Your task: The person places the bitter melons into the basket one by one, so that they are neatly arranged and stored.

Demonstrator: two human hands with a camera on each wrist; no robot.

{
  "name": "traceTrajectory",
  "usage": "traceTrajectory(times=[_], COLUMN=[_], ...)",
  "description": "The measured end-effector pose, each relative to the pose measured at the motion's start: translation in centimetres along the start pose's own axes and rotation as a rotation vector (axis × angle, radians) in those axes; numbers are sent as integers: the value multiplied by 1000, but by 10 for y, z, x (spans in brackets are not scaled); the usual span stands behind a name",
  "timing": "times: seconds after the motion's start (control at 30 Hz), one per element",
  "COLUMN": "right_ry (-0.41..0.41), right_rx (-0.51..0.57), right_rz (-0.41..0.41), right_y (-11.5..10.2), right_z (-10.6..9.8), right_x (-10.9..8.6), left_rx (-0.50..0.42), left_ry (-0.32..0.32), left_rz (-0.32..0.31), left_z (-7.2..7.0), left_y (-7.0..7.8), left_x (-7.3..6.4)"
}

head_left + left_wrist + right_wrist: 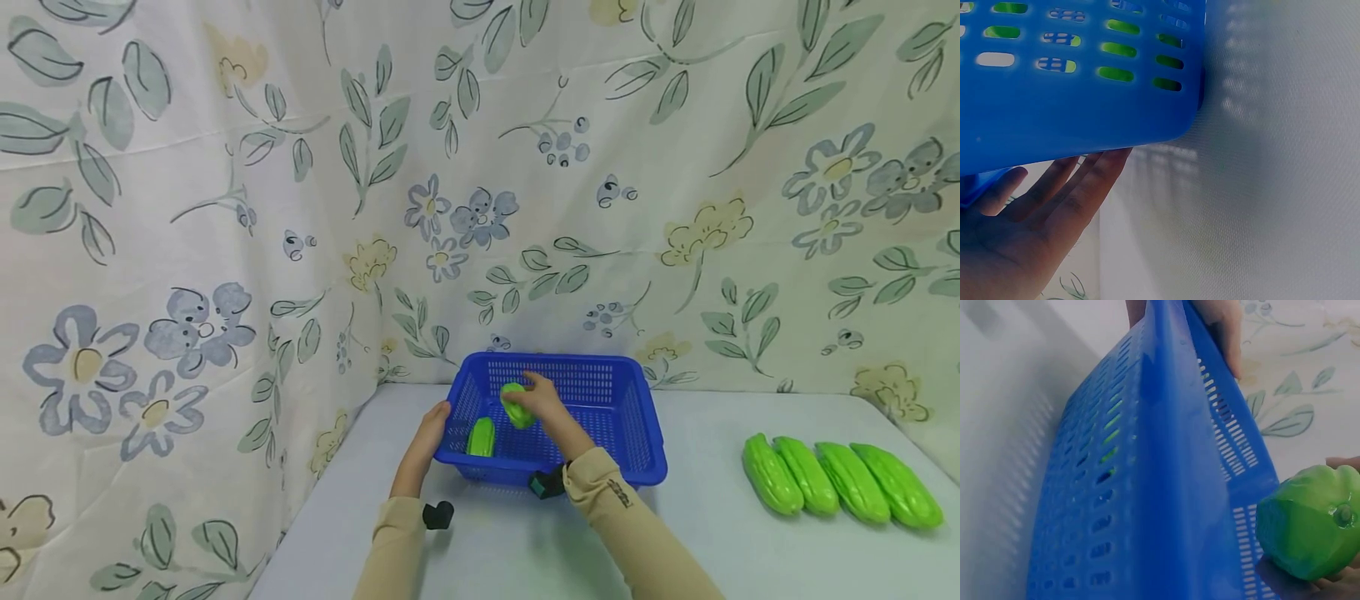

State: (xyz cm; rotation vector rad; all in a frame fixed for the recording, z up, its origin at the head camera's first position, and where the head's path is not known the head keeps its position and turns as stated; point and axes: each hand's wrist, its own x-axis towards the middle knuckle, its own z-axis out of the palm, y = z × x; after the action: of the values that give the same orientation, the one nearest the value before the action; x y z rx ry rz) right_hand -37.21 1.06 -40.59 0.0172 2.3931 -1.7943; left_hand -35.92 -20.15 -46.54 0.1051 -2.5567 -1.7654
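A right hand [542,400] grasps a gourd [517,410] over a blue basket [495,472], its rim gripped by the left hand [432,427]. One gourd [481,437] already lies inside; four others [853,483] remain on the counter [712,542].

No words, numbers or signs can be read in any view. The right sleeve [641,533] bears a small dark mark [621,493] near its cuff [588,472], too small and blurred to make out as letters.
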Motion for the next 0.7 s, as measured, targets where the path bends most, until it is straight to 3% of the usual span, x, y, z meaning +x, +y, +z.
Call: traceTrajectory(times=[0.7], right_ry=[-35], right_rx=[-20], right_rz=[99], right_y=[14], right_z=[11], right_x=[4], left_rx=[-4], left_ry=[-4], left_rz=[-11], left_z=[-1], left_y=[3], left_x=[1])
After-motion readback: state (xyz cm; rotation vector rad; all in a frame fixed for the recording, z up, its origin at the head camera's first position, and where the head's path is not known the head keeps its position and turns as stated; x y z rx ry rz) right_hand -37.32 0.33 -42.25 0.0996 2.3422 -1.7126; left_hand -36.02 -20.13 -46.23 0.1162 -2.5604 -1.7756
